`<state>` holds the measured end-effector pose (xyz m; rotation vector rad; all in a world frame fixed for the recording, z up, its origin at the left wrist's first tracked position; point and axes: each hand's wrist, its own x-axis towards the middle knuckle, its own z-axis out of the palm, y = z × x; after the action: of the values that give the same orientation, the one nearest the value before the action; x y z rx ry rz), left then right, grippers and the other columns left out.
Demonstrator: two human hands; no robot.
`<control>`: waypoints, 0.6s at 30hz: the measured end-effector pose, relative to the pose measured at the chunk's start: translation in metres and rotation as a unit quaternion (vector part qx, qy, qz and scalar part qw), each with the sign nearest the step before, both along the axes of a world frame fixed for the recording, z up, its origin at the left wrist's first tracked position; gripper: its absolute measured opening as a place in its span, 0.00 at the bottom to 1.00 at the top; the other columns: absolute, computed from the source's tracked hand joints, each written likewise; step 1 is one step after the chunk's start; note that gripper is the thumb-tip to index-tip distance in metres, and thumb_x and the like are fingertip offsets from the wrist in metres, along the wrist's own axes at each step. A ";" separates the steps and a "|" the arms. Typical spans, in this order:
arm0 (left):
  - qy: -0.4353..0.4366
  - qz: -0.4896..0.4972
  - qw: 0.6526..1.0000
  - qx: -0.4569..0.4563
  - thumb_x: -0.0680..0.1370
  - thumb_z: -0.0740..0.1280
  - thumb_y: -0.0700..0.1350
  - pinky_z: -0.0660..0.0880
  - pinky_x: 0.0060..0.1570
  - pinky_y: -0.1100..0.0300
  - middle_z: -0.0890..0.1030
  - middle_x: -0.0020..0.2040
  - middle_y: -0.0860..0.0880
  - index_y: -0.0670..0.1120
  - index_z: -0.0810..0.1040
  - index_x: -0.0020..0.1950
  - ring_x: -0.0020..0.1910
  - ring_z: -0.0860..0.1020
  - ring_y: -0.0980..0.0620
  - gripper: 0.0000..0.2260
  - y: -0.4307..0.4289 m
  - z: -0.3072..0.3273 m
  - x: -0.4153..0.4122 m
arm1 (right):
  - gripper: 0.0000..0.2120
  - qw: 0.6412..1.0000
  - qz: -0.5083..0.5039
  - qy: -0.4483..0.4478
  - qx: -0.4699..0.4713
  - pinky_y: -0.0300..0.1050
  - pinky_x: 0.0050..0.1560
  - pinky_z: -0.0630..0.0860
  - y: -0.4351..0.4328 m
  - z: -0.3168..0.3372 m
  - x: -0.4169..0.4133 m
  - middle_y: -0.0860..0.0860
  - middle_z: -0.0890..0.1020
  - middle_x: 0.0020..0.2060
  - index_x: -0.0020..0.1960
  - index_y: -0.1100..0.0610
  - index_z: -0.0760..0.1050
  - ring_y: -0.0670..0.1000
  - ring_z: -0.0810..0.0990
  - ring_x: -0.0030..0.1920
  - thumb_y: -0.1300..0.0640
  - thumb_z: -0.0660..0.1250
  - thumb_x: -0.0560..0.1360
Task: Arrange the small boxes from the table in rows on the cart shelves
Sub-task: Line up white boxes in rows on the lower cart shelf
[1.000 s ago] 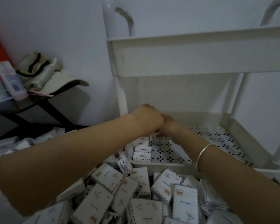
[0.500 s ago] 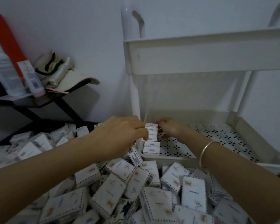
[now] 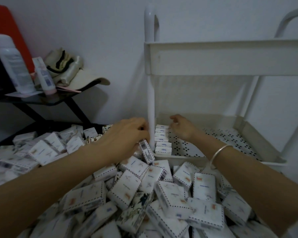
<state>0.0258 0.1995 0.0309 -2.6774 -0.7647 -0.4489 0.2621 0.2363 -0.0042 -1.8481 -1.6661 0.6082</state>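
A heap of small white boxes [image 3: 163, 191] with dashed borders covers the table in front of me. A white cart stands behind it; its perforated lower shelf [image 3: 218, 143] holds one short row of boxes [image 3: 163, 139] along the left edge, by the cart post [image 3: 150, 103]. My left hand [image 3: 126, 134] rests on the heap just left of the post, its fingers curled around a small box with a barcode [image 3: 146, 151]. My right hand [image 3: 182, 128], a bangle on its wrist, reaches into the shelf with fingers apart, touching the far end of the row.
The cart's upper shelf [image 3: 222, 57] hangs low over the lower one. A dark side table [image 3: 46, 100] at left carries bottles [image 3: 14, 60], a cap [image 3: 86, 79] and cloth. A white wall stands behind everything.
My left hand has drawn back from the shelf to the heap and closed around a barcoded box. My right hand stays at the row, its fingers now spread.
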 end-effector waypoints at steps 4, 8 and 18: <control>-0.073 0.026 0.997 -0.012 0.70 0.74 0.40 0.68 0.27 0.59 0.75 0.52 0.51 0.55 0.82 0.52 0.39 0.76 0.51 0.14 -0.011 0.005 -0.011 | 0.12 0.990 0.019 -0.126 0.064 0.44 0.52 0.74 -0.042 0.019 -0.013 0.50 0.80 0.55 0.62 0.55 0.74 0.51 0.78 0.53 0.53 0.59 0.81; -0.126 0.033 0.987 -0.095 0.73 0.69 0.38 0.75 0.38 0.60 0.76 0.61 0.56 0.55 0.80 0.55 0.34 0.73 0.61 0.15 -0.020 0.000 -0.026 | 0.09 0.974 0.087 -0.211 0.010 0.48 0.53 0.77 -0.095 0.028 -0.033 0.45 0.80 0.48 0.55 0.49 0.75 0.48 0.78 0.48 0.49 0.60 0.80; -0.227 -0.005 0.880 -0.418 0.73 0.62 0.34 0.81 0.43 0.47 0.82 0.56 0.48 0.58 0.80 0.52 0.44 0.81 0.38 0.19 -0.036 -0.018 -0.042 | 0.23 0.977 0.124 -0.113 -0.130 0.41 0.54 0.73 -0.121 0.017 -0.060 0.47 0.79 0.57 0.68 0.50 0.73 0.46 0.77 0.53 0.40 0.63 0.77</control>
<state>-0.0159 0.1633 0.0133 -3.4075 -1.3233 -0.9528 0.2020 0.1156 0.0123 -1.9647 -2.0717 0.7741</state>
